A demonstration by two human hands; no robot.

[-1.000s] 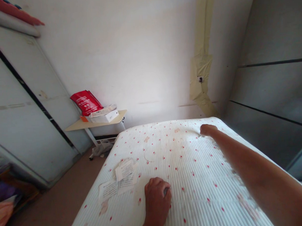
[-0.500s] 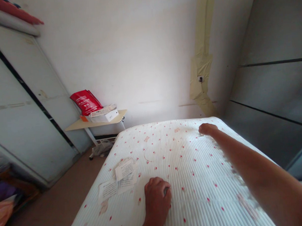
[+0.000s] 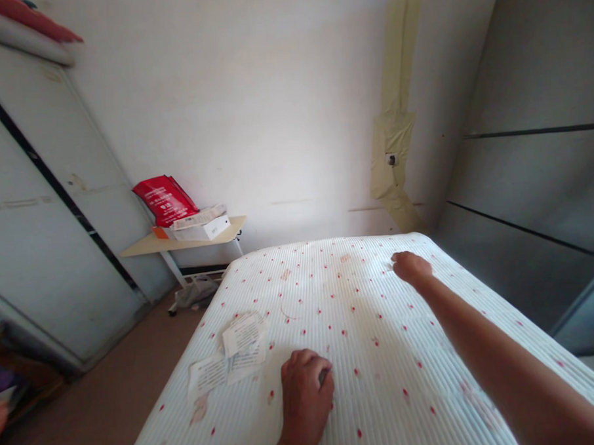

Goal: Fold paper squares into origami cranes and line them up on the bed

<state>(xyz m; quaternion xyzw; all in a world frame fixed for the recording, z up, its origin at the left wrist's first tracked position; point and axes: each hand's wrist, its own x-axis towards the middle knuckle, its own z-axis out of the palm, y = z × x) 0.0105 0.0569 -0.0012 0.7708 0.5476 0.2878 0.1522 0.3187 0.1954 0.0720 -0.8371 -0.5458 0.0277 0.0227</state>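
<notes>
A white ribbed bed cover (image 3: pixel 342 352) with small red marks fills the middle. My left hand (image 3: pixel 307 392) rests on it near the front, fingers curled round a small dark object that is mostly hidden. Toward the far right of the cover, my right hand (image 3: pixel 411 267) is closed, with a small whitish thing showing at its fingertips, too small to name. Several printed paper slips (image 3: pixel 243 336) lie overlapping on the cover, left of my left hand.
A small table (image 3: pixel 145 245) at the back left bears a red package (image 3: pixel 165 201) and a white box (image 3: pixel 206 230). Grey cabinets (image 3: pixel 526 186) stand on the right, a pale wardrobe (image 3: pixel 46 240) on the left. A socket (image 3: pixel 391 159) sits in the taped wall.
My right hand has shifted slightly down and its wrist angle differs. The camera view has moved a little. My left hand keeps its place on the cover.
</notes>
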